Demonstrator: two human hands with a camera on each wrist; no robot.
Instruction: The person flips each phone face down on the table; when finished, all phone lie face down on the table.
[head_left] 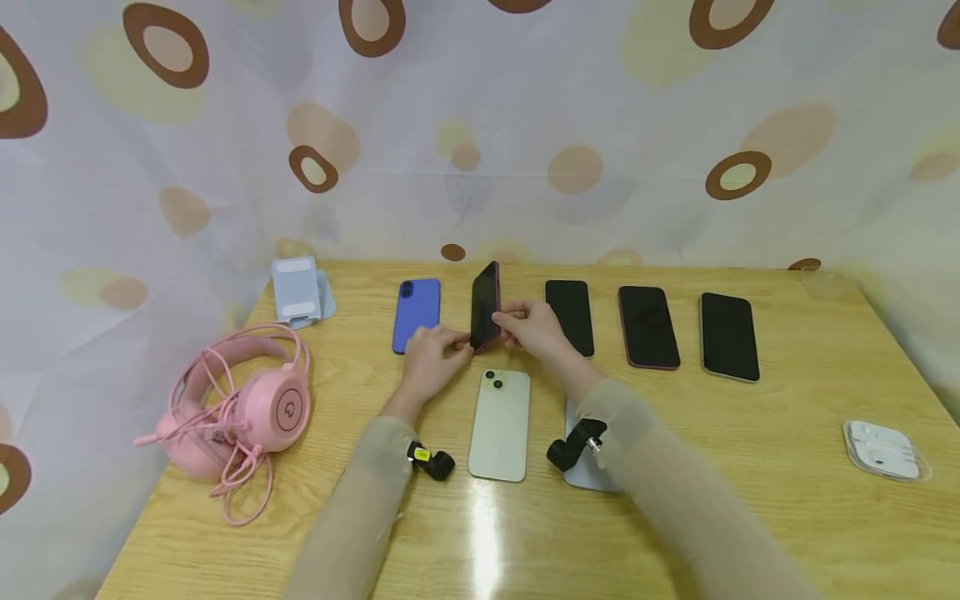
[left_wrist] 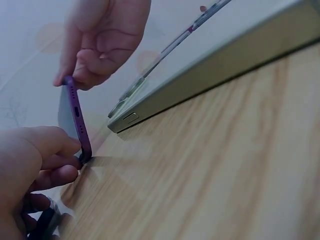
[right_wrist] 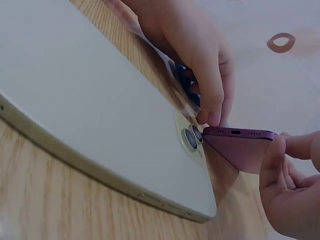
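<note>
Patterned white cloth (head_left: 465,100) hangs behind a wood-grain table (head_left: 787,508), and light glares off its near edge; I observe a person's two hands at work toward the far middle. The purple phone (head_left: 484,302) is between them, tilted up on a long edge, screen to the left; its lower edge is at or just above the wood, I cannot tell which. The left hand (head_left: 431,362) pinches the lower near corner between thumb and fingers; the right hand (head_left: 534,331) pinches the raised edge, its other fingers curled in.

A blue phone (head_left: 417,312) lies back up, just left; a pale yellow phone (head_left: 498,433) lies back up, nearer; a pale grey phone (head_left: 588,477) is partly hidden under the right forearm; three dark-screened phones (head_left: 648,327) lie in a row to the right. Pink headphones (head_left: 288,408) and a pale blue stand (head_left: 295,287) occupy the left; white earphones (head_left: 881,448) rest far to the right.
</note>
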